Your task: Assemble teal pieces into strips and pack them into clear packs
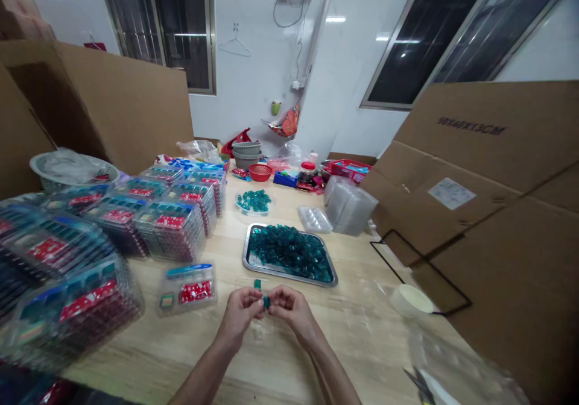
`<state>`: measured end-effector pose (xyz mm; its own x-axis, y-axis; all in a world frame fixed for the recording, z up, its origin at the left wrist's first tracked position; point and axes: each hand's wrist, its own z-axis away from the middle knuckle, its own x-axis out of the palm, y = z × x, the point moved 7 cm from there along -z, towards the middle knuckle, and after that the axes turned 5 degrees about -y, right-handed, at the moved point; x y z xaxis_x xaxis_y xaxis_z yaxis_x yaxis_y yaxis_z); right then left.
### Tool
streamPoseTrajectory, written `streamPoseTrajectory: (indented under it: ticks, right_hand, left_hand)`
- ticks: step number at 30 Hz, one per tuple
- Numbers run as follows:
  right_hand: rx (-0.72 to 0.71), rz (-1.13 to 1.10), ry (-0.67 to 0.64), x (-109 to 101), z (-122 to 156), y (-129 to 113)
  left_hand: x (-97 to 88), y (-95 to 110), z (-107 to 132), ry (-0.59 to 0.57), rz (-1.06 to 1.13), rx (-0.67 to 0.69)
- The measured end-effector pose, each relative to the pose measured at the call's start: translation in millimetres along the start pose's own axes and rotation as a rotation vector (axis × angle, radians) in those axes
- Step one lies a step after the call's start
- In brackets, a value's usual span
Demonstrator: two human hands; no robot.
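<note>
Between the fingertips of both hands is a small teal translucent piece (266,302). My left hand (242,311) is closed in a pinch at its left side, and my right hand (292,308) pinches from the right. Just beyond the fingers lies another teal block (257,284) on the wooden table. A metal tray (289,270) heaped with teal pieces (289,251) stands in front of my hands. To the left, a clear plastic pack (187,289) holds a red dotted packet, a blue item and a small square piece.
Stacks of filled clear packs (169,227) crowd the left side. A shallow dish of teal pieces (253,201) stands behind the tray. Empty clear plastic trays (348,206), a tape roll (411,301), a black wire frame (446,281) and scissors (420,386) are on the right beside cardboard (506,260).
</note>
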<state>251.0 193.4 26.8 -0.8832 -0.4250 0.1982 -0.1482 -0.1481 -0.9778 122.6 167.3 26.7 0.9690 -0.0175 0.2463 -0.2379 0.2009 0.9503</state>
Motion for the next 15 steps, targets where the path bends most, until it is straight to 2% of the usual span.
streamPoseTrajectory:
  ticks: [3, 9, 12, 15]
  right_hand:
    - [0.026, -0.050, -0.016, 11.8, 3.8, -5.1]
    - [0.055, -0.060, -0.005, 17.9, -0.6, -0.2]
    - [0.090, 0.019, 0.028, 16.6, -3.1, 14.3]
    - [0.109, 0.178, 0.077, 13.0, -2.7, 25.5]
  left_hand:
    - [-1.7, 0.1, 1.8, 0.003, 0.072, -0.022]
    - [-7.5, -6.9, 2.3, -0.018, 0.164, -0.059]
    - [-11.4, -12.7, 2.0, 0.010, 0.057, -0.057]
    - [-13.3, -18.6, 1.9, 0.030, -0.211, -0.073]
